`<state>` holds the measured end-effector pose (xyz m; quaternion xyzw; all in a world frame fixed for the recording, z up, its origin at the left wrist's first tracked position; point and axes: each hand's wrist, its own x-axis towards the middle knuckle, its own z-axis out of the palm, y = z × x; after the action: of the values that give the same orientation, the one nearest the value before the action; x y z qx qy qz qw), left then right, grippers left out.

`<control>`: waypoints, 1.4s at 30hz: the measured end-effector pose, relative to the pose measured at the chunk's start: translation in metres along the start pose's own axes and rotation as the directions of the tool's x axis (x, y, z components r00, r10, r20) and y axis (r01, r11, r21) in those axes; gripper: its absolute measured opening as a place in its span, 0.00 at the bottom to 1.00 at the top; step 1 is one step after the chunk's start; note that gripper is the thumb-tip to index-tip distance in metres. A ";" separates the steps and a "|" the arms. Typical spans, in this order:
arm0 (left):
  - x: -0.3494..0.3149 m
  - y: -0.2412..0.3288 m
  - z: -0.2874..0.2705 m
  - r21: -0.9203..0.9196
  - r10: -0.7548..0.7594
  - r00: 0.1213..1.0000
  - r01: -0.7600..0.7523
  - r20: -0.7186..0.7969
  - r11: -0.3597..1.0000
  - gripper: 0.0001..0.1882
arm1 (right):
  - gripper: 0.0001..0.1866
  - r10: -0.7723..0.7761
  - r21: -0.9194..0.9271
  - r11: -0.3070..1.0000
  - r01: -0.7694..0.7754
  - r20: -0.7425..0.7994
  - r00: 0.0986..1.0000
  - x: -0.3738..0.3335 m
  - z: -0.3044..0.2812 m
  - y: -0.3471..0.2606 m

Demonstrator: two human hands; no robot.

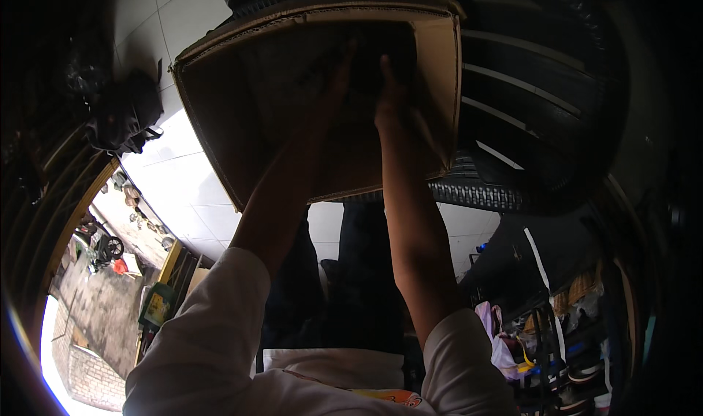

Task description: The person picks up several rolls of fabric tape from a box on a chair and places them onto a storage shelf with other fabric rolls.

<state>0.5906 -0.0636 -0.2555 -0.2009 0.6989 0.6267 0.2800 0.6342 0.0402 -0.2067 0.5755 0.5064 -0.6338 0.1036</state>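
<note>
Upper centre: my left hand and right hand extend inside an open, rectangular brown cardboard box; in shadow, I cannot tell their opening or grip.

1. Before me, a black slatted chair stands on the pale tiled floor.
2. The open cardboard box I reach into appears seated on it; I cannot see the underside.
3. Left of me, a black bag lies by the tiles' edge.

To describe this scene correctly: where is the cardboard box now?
In the head view, the cardboard box is at upper centre, left hand and right hand inside it, the black slatted chair showing at its right.
</note>
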 end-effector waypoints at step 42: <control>-0.020 -0.078 -0.033 0.555 0.227 0.967 -0.129 -0.111 0.822 0.50 | 0.39 -0.358 -0.145 0.921 0.362 0.056 0.932 0.001 0.001 0.033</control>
<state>0.6499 -0.1081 -0.3002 -0.1001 0.8850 0.4064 0.2038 0.6571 0.0250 -0.2254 0.4540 0.6490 -0.6094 0.0361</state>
